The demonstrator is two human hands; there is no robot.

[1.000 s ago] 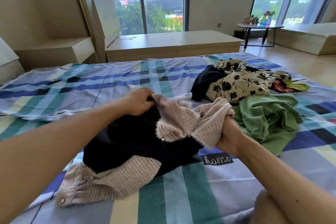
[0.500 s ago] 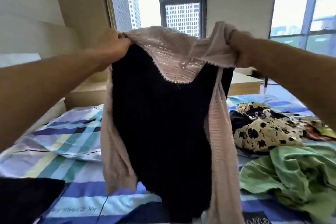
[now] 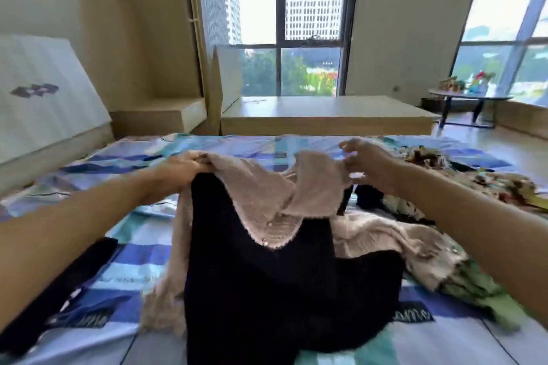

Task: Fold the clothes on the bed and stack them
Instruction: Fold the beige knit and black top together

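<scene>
A black garment with a beige knit collar and sleeves point(image 3: 267, 261) hangs from both my hands, its lower part lying on the plaid bed sheet point(image 3: 139, 234). My left hand point(image 3: 178, 170) grips its left shoulder. My right hand point(image 3: 367, 164) pinches the right shoulder edge, though motion blur hides the fingers' exact hold. One beige sleeve trails off to the right over a green garment point(image 3: 480, 290). A crumpled floral garment point(image 3: 430, 160) and a small black piece point(image 3: 367, 197) lie at the right of the bed.
A dark cloth point(image 3: 56, 293) lies on the bed's near left. Beyond the bed stand a low wooden platform point(image 3: 326, 115), a round side table point(image 3: 471, 98) at the far right, and a white panel point(image 3: 44, 92) leaning at the left.
The garment was lifted off the bed, held up high and spread out, and has now come down so its lower part rests on the sheet. Both hands have dropped with it.
</scene>
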